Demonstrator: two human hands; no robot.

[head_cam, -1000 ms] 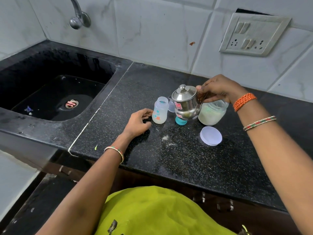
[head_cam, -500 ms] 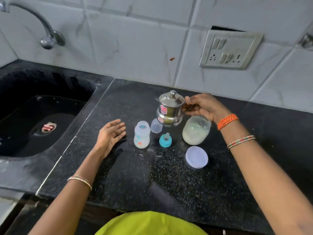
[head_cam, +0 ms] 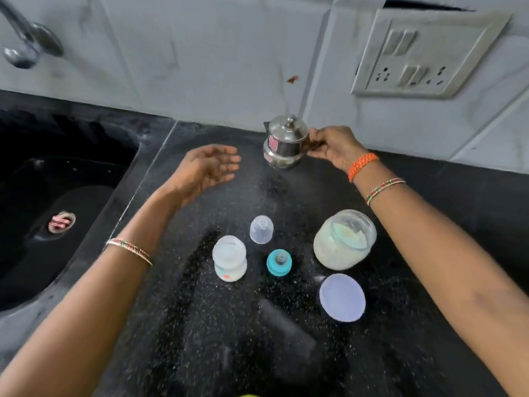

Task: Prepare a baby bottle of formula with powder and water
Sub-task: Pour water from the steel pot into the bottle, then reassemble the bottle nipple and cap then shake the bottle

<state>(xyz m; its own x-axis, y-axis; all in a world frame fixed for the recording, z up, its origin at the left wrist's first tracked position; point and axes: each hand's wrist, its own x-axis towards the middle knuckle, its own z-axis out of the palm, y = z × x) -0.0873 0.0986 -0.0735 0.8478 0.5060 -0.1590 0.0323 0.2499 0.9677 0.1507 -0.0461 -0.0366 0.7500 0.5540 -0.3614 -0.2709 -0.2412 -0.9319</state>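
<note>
Bottle near both hands – right (gripping kettle).

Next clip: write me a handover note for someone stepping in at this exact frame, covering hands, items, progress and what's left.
Right hand: grip on the handle of the steel pot, lid on, held near the back wall.
Left hand: open, empty, hovering over the counter.
Baby bottle stands uncapped, with whitish contents. Clear cap and teal nipple ring stand beside it. Powder jar is open, its lid flat in front.
Done: everything opened.
Left: top up if needed, fit nipple ring and cap, mix, close jar.
</note>
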